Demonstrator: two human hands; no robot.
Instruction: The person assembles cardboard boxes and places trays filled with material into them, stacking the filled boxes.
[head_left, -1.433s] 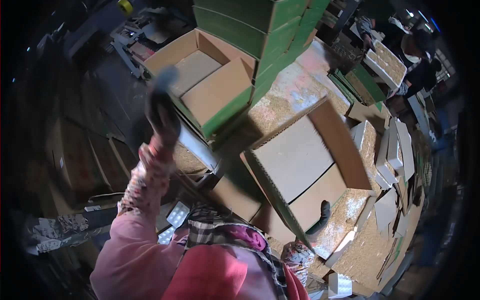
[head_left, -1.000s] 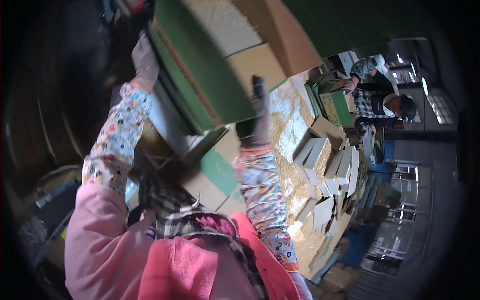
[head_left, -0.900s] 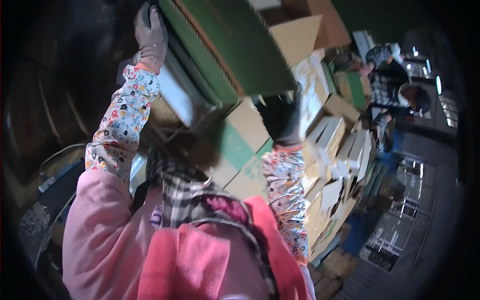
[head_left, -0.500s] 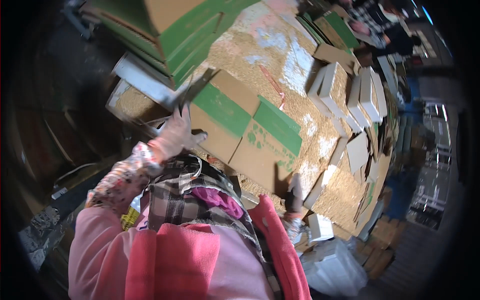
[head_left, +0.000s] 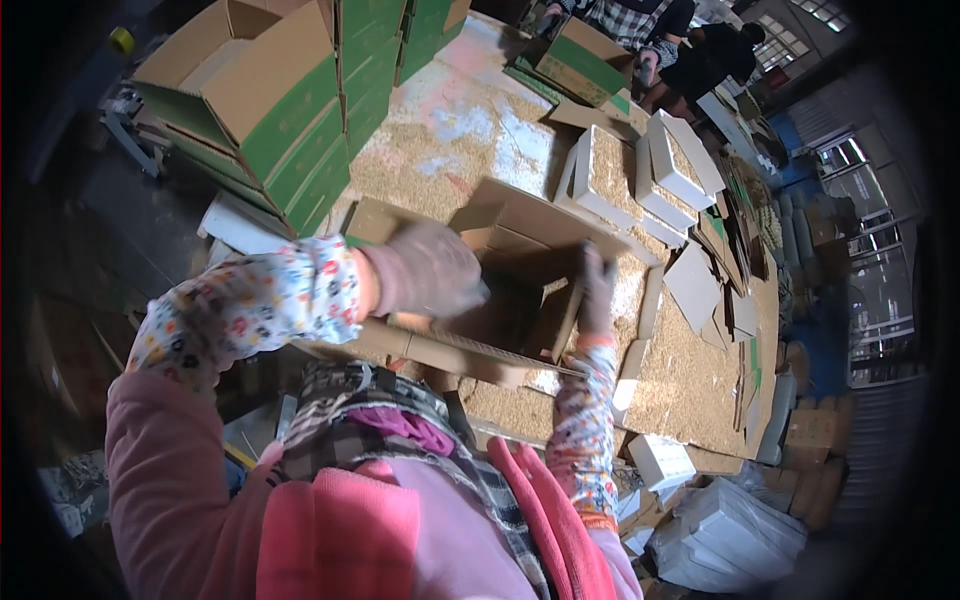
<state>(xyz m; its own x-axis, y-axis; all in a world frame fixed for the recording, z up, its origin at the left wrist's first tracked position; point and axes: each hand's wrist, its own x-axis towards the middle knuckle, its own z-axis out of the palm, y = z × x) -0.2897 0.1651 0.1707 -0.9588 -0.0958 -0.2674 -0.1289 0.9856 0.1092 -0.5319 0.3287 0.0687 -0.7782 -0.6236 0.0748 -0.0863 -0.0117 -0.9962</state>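
An open cardboard box (head_left: 545, 218) stands in front of me on the worktable, its hollow facing up and its flaps folded outward. My left hand (head_left: 430, 272), in a mauve-grey glove, is over the box's left part. Motion smears its fingers, so their grip cannot be read. At the box's right side my right hand (head_left: 597, 290), gloved too, holds the side wall with its fingers along the edge. The bottom of the box lies in dark shadow.
Stacked green-and-brown boxes (head_left: 290, 130) rise at the far left. White foam-like boxes (head_left: 612, 170) and flat cardboard pieces (head_left: 693, 285) lie to the right on the crumb-strewn table (head_left: 490, 405). Beyond, a co-worker in a checked garment (head_left: 632, 18) stands near another green-banded box (head_left: 583, 62).
The flat, folded box has been opened out into a hollow shape. My left hand has moved right, from its left edge to over it; my right hand has moved up along its right side.
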